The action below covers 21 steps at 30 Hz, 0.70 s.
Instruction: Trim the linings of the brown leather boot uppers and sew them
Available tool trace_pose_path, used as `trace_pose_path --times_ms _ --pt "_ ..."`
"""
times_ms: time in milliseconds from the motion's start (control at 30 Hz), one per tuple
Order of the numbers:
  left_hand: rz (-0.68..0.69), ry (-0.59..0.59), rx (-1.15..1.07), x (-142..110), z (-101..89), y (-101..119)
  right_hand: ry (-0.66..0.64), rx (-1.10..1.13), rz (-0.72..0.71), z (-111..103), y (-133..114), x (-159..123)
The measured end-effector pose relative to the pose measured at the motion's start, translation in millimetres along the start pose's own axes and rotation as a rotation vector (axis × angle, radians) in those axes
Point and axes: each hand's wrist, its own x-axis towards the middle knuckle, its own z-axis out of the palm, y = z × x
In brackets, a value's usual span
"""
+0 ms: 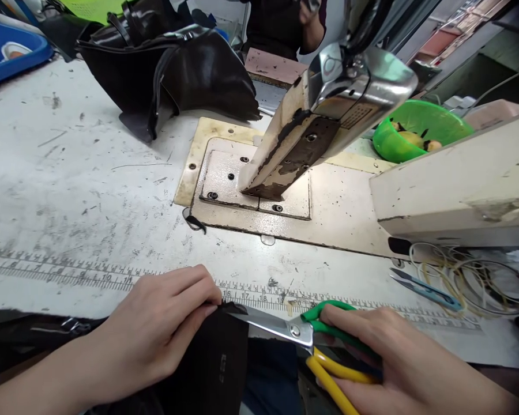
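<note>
My left hand [168, 323] pinches the top edge of a dark brown piece of material [211, 363] at the table's front edge. My right hand [393, 351] grips a pair of scissors [281, 324] with one green and one yellow handle. Its blades point left and reach the edge of the dark piece, close to my left fingertips. The handles are spread apart. The blade tips lie partly against the dark material, so I cannot tell whether they are cutting it.
A sewing machine [303, 132] stands ahead. Behind it sit a dark leather-like bag piece [199, 75] and a green bowl [436, 124]. Blue thread snips [428, 290] and coiled cord [480, 282] lie right. A printed ruler [90, 274] runs along the front. Another person [281, 26] is opposite.
</note>
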Motion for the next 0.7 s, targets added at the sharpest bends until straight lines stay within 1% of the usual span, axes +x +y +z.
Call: trace_pose_path --times_ms 67,100,267,333,400,467,600,667,700 --pt "-0.005 0.001 -0.006 -1 0.2 0 -0.087 -0.021 -0.065 0 -3 4" --pt "-0.008 0.003 -0.01 -1 0.3 0 -0.087 -0.055 -0.101 1 -4 6" --pt "-0.05 -0.008 -0.04 -1 0.5 1 0.163 -0.283 -0.298 3 -1 8" --pt "-0.057 -0.016 -0.048 -1 0.5 1 0.211 -0.34 -0.34 0 0 10" --pt "-0.055 -0.014 -0.042 -1 0.6 0 0.222 -0.358 -0.357 -5 -1 15" --pt "-0.049 -0.013 -0.035 -1 0.9 -1 0.182 -0.324 -0.374 -9 -1 19" --pt "-0.046 -0.017 -0.042 -2 1.0 0 0.01 -0.251 -0.353 -12 6 23" --pt "-0.055 -0.014 -0.048 -1 0.4 1 -0.033 -0.243 -0.34 -13 11 25" --pt "-0.06 -0.012 -0.053 -1 0.0 1 -0.032 -0.237 -0.351 -14 13 26"
